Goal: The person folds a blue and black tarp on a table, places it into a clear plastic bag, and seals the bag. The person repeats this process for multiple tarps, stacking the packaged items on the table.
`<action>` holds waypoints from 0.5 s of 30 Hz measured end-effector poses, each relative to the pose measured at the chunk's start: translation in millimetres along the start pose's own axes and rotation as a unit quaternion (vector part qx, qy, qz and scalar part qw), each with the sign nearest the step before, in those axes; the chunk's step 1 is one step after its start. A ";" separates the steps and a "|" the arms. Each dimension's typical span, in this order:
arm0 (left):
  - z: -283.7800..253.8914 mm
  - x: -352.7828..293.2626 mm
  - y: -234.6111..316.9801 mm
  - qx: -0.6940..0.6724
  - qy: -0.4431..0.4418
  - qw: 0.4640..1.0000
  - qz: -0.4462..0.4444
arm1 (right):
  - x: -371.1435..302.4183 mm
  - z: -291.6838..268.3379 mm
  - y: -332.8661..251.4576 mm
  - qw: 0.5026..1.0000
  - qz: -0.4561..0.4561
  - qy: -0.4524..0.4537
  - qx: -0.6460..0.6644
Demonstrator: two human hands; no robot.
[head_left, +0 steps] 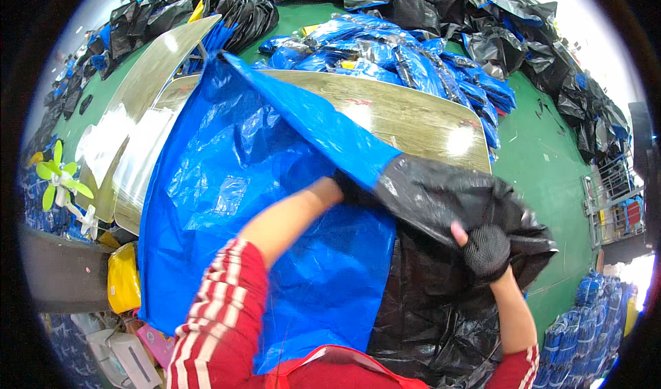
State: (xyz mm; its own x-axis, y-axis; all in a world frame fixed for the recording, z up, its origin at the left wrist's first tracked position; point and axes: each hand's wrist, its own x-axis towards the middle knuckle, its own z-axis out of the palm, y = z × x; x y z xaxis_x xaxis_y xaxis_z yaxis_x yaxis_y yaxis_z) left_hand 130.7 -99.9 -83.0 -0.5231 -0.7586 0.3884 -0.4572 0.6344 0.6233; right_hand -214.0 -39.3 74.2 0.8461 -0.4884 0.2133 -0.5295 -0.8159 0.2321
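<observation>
Red top (330, 370), one, white-striped sleeves: filling the near edge, below both hands.

Blue-and-black sheet (227, 265), one, glossy, creased: spreading beneath and around both hands, its blue part lying mostly on the left hand's side, its black part on the right hand's side. A folded flap (317, 129) is slanting across just beyond the left hand.

Left hand (351, 191), dark-gloved: sitting mostly hidden beneath the flap; whether it is grasping the sheet, one cannot tell.

Right hand (486, 253), black mesh glove, thumb bare: curling against the black part, thumb pointing up and leftward; whether film is being pinched, one cannot tell.

Desk (427, 120), wood-grained: supporting the sheet, showing beyond the hands.

Blue packets (385, 51), one heap: lying farther off, past the desk.

Fan (63, 177), green-bladed: standing well left of the left hand.

Yellow bundle (124, 279): resting below the fan, left of the left hand.

Blue bundles (582, 330), stacked: standing to the right hand's right, nearer the wearer.
</observation>
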 end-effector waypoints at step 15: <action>-342.2 -132.7 31.6 0.595 0.206 0.773 -0.076 | -34.4 31.7 -2.0 0.936 -0.034 -0.346 -0.046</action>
State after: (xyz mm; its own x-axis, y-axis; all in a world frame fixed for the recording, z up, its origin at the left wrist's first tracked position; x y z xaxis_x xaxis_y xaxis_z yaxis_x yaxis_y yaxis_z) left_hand 431.9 -30.0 117.4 -0.2368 -0.6648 0.7085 -0.9570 0.0338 -0.2881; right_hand -240.1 -30.7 36.4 0.6979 -0.5449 -0.4648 -0.4486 -0.8385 0.3094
